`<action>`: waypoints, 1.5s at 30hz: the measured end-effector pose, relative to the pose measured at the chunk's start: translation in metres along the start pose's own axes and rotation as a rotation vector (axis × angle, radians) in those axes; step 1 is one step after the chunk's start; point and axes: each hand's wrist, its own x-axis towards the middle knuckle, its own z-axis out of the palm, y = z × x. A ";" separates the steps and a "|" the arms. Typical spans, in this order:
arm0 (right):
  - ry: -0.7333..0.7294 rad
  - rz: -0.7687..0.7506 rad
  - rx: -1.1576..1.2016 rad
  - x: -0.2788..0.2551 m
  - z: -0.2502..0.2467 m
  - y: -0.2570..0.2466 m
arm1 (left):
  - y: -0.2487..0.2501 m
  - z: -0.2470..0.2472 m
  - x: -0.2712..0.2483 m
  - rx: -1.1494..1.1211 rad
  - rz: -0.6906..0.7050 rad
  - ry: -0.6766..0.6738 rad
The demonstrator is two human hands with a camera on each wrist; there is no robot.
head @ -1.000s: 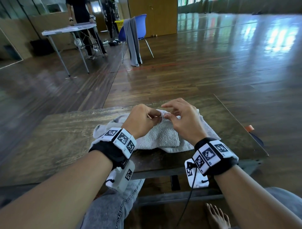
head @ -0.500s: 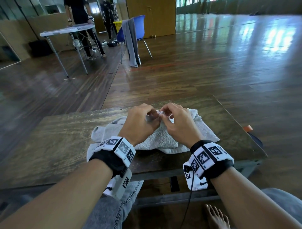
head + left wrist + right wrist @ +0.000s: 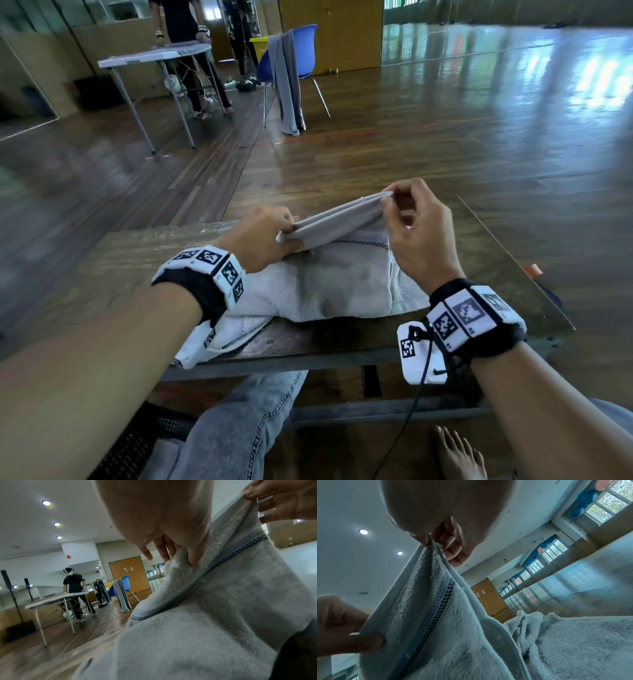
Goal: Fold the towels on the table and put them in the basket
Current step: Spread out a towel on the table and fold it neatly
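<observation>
A pale grey towel [image 3: 335, 284] with a dark checked stripe lies bunched on the wooden table [image 3: 113, 270]. My left hand [image 3: 270, 236] pinches one corner of its far edge low over the table. My right hand [image 3: 407, 219] pinches the other corner higher up, so the edge is stretched taut between them. The left wrist view shows the towel [image 3: 214, 622] rising to my left hand [image 3: 187, 557] and my right hand [image 3: 254, 496]. From the right wrist, the striped towel [image 3: 436, 615] hangs from my right hand [image 3: 428, 542] to my left hand [image 3: 359, 641]. No basket is in view.
The table's right edge [image 3: 513, 263] runs close to my right wrist, with an orange tag [image 3: 533, 271] beyond it. Across the wooden floor stand a blue chair [image 3: 291, 65] draped with grey cloth and a folding table [image 3: 154, 58] with a person behind it.
My hands, which were pinching the towel together at one spot, have moved apart. The right hand has risen and the edge is now pulled straight between them.
</observation>
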 end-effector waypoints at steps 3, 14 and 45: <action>0.029 0.027 -0.008 0.003 -0.002 0.005 | -0.012 -0.002 -0.005 0.046 0.020 -0.038; 0.106 0.191 -0.149 0.000 -0.006 0.039 | -0.062 -0.023 -0.038 0.115 -0.145 -0.051; 0.066 0.076 -0.210 0.154 -0.057 -0.066 | -0.051 -0.176 0.036 -0.225 -0.068 0.546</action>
